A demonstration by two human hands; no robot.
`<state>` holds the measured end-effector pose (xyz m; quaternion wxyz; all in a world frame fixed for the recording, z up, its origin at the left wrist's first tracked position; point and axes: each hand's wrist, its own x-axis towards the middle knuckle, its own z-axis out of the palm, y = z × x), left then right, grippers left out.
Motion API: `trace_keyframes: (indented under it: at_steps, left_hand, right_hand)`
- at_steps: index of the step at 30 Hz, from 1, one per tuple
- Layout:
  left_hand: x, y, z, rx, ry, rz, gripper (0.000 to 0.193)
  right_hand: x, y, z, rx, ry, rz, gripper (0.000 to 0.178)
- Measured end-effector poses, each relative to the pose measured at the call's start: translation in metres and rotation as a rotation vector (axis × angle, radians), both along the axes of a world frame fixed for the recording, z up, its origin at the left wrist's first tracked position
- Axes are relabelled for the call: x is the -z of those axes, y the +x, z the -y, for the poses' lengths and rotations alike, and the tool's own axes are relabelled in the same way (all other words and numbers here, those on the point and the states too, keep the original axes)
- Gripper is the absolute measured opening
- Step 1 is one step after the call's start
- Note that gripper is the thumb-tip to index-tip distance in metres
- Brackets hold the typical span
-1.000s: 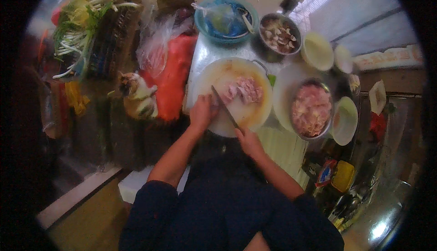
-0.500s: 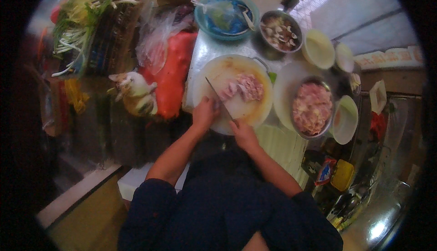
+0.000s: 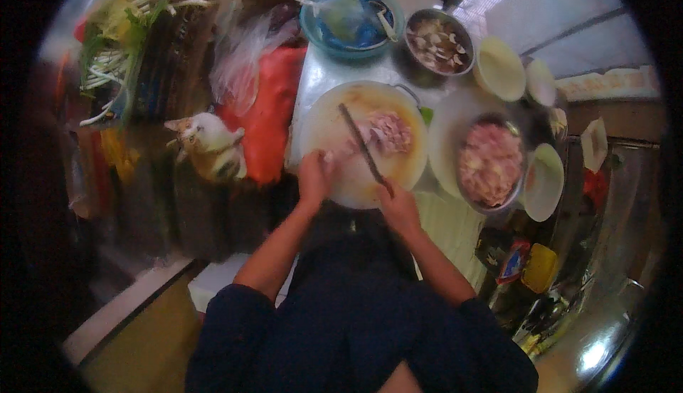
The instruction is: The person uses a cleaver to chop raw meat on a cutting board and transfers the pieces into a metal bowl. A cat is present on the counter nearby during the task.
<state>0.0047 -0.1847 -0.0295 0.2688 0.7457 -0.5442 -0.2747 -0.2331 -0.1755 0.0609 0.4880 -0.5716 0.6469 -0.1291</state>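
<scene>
A round white cutting board [image 3: 316, 126], stained brown in places, lies in front of me. Cut pink raw meat [image 3: 393, 133] is heaped right of its middle. My right hand [image 3: 400, 209] is closed round the handle of a kitchen knife [image 3: 361, 142], whose dark blade slants up and left over the board beside the heap. At the board's lower left edge, my left hand [image 3: 314, 179] has its fingers curled against a pale pink bit of meat, left of the blade. Blur hides its exact fingertips.
Right of the board stands a metal bowl of raw meat [image 3: 491, 165], near pale green bowls [image 3: 500, 70]. Behind are a blue-green basin [image 3: 353, 50] and a bowl of sliced pieces [image 3: 440, 43]. A cat [image 3: 208, 144] sits left, beside a red bag [image 3: 274, 119].
The knife has shifted right and away from my left hand, its blade now nearer the meat heap. My right hand has moved slightly right; my left hand has stayed by the board's edge.
</scene>
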Motion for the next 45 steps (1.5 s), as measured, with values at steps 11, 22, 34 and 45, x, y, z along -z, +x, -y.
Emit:
trace_keyframes:
  at_steps: [11,22,34,45]
  left_hand:
    - [-0.014,-0.002,0.011,0.006,0.087,-0.105,0.065]
    - [0.01,-0.005,0.003,-0.077,0.068,-0.258,0.073]
    - [-0.004,-0.01,0.003,-0.032,0.026,-0.033,0.064]
    - [0.012,0.0,-0.006,-0.123,-0.072,-0.505,0.056]
  right_hand:
    - [0.01,-0.009,-0.024,-0.162,-0.021,-0.01,0.047]
    - [0.009,-0.023,0.018,-0.266,-0.009,-0.226,0.047]
    - [0.036,-0.059,0.009,0.253,0.53,0.228,0.042]
    - [0.04,-0.026,-0.011,0.059,0.776,0.467,0.034]
